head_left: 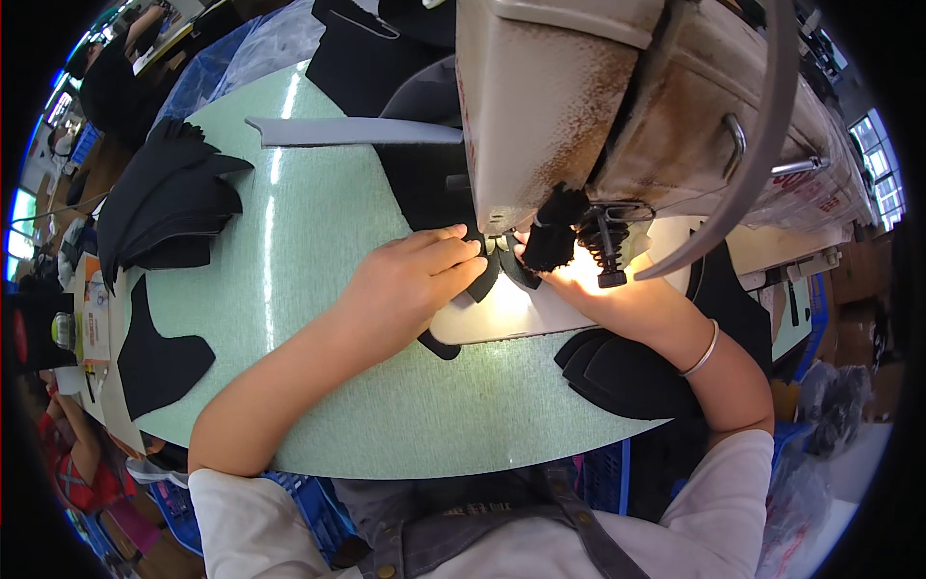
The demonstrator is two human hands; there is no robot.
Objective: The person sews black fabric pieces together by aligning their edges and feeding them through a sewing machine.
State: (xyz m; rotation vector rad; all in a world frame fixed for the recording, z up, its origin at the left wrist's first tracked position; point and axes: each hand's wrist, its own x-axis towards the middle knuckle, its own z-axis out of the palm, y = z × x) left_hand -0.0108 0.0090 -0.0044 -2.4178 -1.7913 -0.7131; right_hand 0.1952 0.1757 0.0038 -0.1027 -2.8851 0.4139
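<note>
Under the sewing machine head (617, 106), my left hand (410, 280) lies flat, fingers pressing the black fabric piece (494, 270); my right hand (603, 285) pinches its far edge just beside the needle, the nearer hand.

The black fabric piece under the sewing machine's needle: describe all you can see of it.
The black fabric piece is thin, dark and curved, lying flat on the lit, pale sewing machine bed below the beige machine head. The left hand presses its left part with flat fingers; the right hand touches its right side. Its middle is partly hidden.
</note>
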